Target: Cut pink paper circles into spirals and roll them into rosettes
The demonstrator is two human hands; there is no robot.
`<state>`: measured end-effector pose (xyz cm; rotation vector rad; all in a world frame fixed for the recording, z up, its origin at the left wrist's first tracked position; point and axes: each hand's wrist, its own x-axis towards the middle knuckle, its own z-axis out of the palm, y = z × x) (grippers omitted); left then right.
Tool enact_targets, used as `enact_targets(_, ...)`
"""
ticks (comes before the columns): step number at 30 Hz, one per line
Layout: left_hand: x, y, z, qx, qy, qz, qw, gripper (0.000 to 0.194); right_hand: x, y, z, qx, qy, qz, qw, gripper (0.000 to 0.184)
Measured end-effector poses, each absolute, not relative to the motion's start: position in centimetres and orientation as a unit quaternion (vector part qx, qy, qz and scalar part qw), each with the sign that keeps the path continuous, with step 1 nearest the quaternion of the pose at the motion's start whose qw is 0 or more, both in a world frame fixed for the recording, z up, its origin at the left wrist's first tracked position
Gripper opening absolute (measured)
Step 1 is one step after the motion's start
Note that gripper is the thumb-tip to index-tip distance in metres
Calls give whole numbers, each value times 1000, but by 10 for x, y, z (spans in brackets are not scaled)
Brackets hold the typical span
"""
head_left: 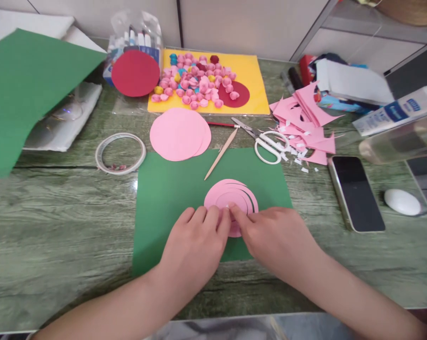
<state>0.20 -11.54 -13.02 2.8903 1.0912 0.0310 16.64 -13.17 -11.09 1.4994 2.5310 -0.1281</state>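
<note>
A pink paper disc cut into a spiral point(230, 198) lies on a green paper sheet point(171, 189) in front of me. My left hand point(195, 245) and my right hand point(273, 236) meet at the disc's near edge. Fingertips of both hands pinch the spiral's paper, and they cover its lower part. A wooden stick point(221, 153) lies just beyond the disc, pointing away. Plain pink paper circles point(180, 133) sit stacked behind the green sheet.
White-handled scissors point(264, 141) and pink paper scraps point(305, 123) lie at right, with a phone point(356, 193) and a white oval object point(402, 202). A tape roll point(120, 153) lies at left. Several small paper roses point(195, 82) cover a yellow sheet point(248, 71).
</note>
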Motion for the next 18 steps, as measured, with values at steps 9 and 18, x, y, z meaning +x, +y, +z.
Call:
enact_targets(9, 4, -117, -124, 930, 365, -7, 34, 27, 172, -125, -111, 480, 867, -86, 102, 26)
enact_targets(18, -1, -114, -126, 931, 361, 3, 54, 25, 168, -127, -111, 477, 870, -81, 98, 25)
